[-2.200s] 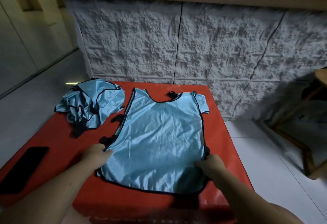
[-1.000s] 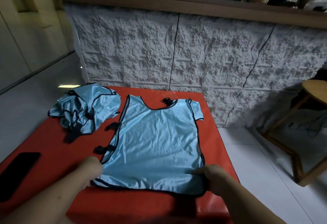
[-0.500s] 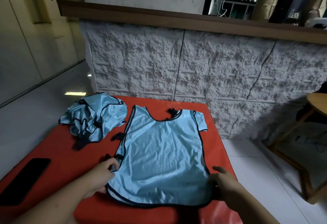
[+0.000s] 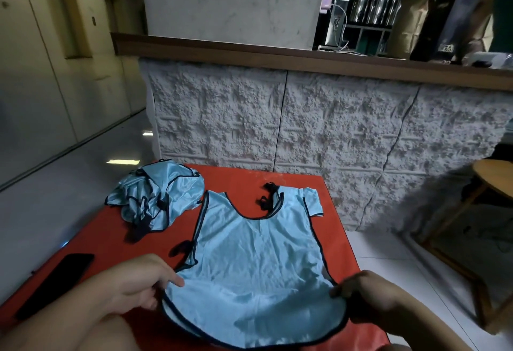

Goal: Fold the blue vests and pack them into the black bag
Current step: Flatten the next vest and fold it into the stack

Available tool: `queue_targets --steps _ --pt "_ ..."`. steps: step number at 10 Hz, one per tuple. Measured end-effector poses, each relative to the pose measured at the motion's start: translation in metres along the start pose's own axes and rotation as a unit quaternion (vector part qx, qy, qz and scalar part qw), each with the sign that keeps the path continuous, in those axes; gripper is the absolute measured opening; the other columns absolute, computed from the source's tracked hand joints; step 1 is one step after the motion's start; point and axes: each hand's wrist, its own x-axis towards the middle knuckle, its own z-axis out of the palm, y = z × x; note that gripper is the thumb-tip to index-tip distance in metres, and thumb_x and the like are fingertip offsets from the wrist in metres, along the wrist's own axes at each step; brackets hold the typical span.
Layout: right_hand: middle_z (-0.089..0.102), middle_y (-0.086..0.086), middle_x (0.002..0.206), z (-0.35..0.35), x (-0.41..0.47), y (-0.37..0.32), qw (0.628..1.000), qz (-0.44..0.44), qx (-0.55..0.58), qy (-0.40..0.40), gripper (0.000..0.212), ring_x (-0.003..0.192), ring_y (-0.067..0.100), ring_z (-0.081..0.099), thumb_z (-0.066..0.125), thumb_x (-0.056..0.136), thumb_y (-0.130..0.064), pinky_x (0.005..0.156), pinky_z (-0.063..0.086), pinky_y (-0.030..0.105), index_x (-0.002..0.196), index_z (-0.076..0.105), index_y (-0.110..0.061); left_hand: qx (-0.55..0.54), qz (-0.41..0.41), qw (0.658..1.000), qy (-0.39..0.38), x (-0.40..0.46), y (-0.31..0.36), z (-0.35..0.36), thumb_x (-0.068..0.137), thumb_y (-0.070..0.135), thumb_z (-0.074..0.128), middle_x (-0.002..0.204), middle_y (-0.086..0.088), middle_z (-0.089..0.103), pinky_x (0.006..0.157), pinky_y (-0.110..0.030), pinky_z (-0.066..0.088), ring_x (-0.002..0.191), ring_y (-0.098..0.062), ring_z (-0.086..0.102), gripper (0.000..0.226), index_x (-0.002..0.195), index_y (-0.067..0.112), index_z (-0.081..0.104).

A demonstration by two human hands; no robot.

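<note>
Both hands pinch the hem corners — left hand (image 4: 138, 285), right hand (image 4: 369, 299) — of the blue vest (image 4: 255, 262) spread on the red table (image 4: 236, 181). Slippery fabric may slide, skewing any fold — especially under uneven pull.

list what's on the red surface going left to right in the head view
black phone → crumpled pile of blue vests → flat blue vest
</note>
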Motion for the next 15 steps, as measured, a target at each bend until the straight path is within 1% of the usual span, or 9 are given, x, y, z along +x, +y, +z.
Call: queue_targets --steps 2,3,6,8,9,10,11,13,15 --pt "0.062 0.017 0.072 0.055 -0.027 -0.157 0.994 -0.001 -0.108 -0.031 0.065 0.063 0.027 0.053 0.049 0.042 0.011 0.058 0.037 0.030 0.098 0.079 0.001 0.034 0.039 0.998 -0.028 -0.009 0.002 -0.008 0.071 -0.030 0.034 0.124 -0.021 0.063 0.068 -0.035 0.059 0.108 -0.031 0.063 0.062 0.100 0.002 0.079" --pt "0.078 0.013 0.096 0.052 -0.016 -0.157 0.980 -0.047 -0.195 0.015 0.070 0.089 0.027 0.071 0.057 0.039 0.010 0.070 0.054 0.036 0.100 0.082 -0.011 0.042 0.072 0.996 -0.025 -0.005 0.003 -0.009 0.072 -0.031 0.046 0.113 -0.027 0.070 0.080 -0.042 0.062 0.096 -0.041 0.070 0.059 0.112 0.003 0.073" --pt "0.058 -0.006 0.053 0.064 -0.016 -0.172 0.872 -0.142 -0.437 0.169 0.031 0.045 -0.001 0.049 0.063 0.066 0.000 0.047 0.035 0.014 0.065 0.063 -0.032 0.149 0.183 0.967 0.094 0.006 0.000 -0.010 0.065 -0.031 0.067 0.106 -0.012 0.073 0.080 -0.039 0.062 0.094 -0.027 0.072 0.056 0.091 0.018 0.077" --pt "0.067 -0.006 0.079 0.060 -0.022 -0.167 0.817 -0.222 -0.472 0.247 0.012 0.077 0.018 0.064 0.075 0.082 -0.012 0.060 0.036 0.022 0.091 0.078 -0.021 0.181 0.260 0.936 0.151 0.006 0.002 -0.009 0.076 -0.030 0.061 0.096 -0.016 0.073 0.055 -0.024 0.058 0.067 -0.023 0.073 0.049 0.082 0.017 0.075" --pt "0.053 -0.014 0.082 0.057 -0.026 -0.168 0.813 -0.273 -0.453 0.245 0.018 0.072 0.003 0.052 0.077 0.084 -0.012 0.063 0.034 0.010 0.099 0.079 -0.022 0.214 0.286 0.921 0.157 -0.004 0.010 -0.010 0.080 -0.023 0.063 0.078 -0.009 0.072 0.051 -0.022 0.055 0.057 -0.019 0.070 0.039 0.076 0.015 0.074" --pt "0.053 -0.014 0.092 0.054 -0.031 -0.171 0.798 -0.318 -0.452 0.239 0.019 0.079 0.003 0.053 0.080 0.081 -0.006 0.071 0.035 0.008 0.093 0.079 -0.020 0.274 0.325 0.895 0.137 -0.014 0.018 -0.016 0.079 -0.010 0.074 0.098 0.003 0.060 0.078 -0.013 0.047 0.086 -0.011 0.064 0.038 0.072 0.027 0.072" --pt "0.058 -0.015 0.096 0.057 -0.041 -0.178 0.798 -0.332 -0.453 0.219 0.023 0.085 0.007 0.058 0.076 0.078 0.002 0.075 0.042 0.015 0.092 0.079 -0.016 0.296 0.351 0.882 0.108 -0.027 0.022 -0.023 0.079 -0.005 0.077 0.110 0.016 0.064 0.090 -0.007 0.039 0.105 0.002 0.060 0.037 0.075 0.032 0.076" --pt "0.075 -0.015 0.091 0.057 -0.051 -0.173 0.842 -0.311 -0.388 0.209 0.049 0.085 0.001 0.069 0.062 0.088 0.005 0.076 0.056 0.021 0.100 0.071 -0.042 0.189 0.372 0.906 0.066 -0.051 0.019 -0.019 0.087 -0.011 0.068 0.089 0.000 0.078 0.080 -0.018 0.054 0.089 -0.013 0.074 0.028 0.083 0.015 0.077" --pt "0.077 0.000 0.085 0.042 -0.049 -0.162 0.915 -0.264 -0.297 0.070 0.059 0.081 0.017 0.073 0.052 0.074 0.027 0.074 0.059 0.034 0.081 0.078 -0.026 0.170 0.355 0.919 0.015 -0.042 0.009 -0.026 0.089 0.001 0.071 0.087 -0.004 0.077 0.078 -0.018 0.053 0.086 -0.011 0.073 0.024 0.084 0.023 0.077"
